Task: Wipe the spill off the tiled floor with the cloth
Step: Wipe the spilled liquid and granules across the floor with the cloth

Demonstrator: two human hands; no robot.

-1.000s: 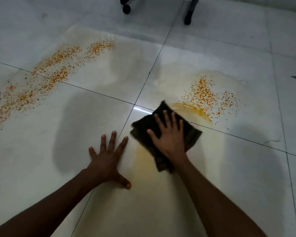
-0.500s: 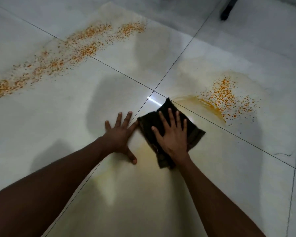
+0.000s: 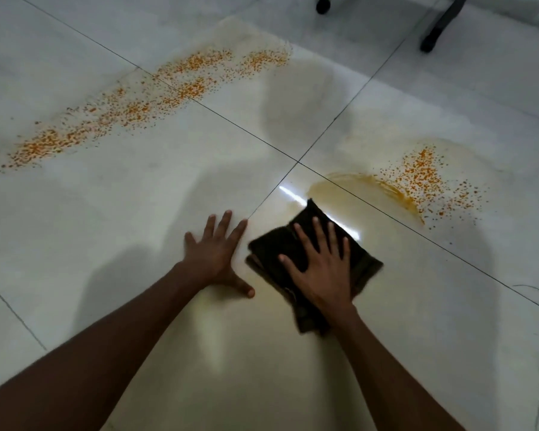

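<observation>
A dark folded cloth (image 3: 274, 244) lies on the glossy white tiled floor (image 3: 137, 213). My right hand (image 3: 321, 269) presses flat on it with fingers spread. My left hand (image 3: 215, 253) rests flat on the bare tile just left of the cloth, fingers spread. An orange speckled spill patch (image 3: 423, 178) with a yellowish smear lies beyond the cloth to the right. A long band of orange specks (image 3: 143, 107) runs across the tiles at the upper left. A pale yellow film covers the tile under and in front of my arms.
A chair castor (image 3: 322, 4) and a dark chair leg (image 3: 439, 26) stand at the top of the view. Dark grout lines (image 3: 297, 162) cross just beyond my hands. A small crack marks the tile at the right (image 3: 529, 287).
The cloth under my right hand has slid back toward me, away from the right spill patch, leaving a wider yellow smear. My left hand stays flat beside it. The camera has shifted.
</observation>
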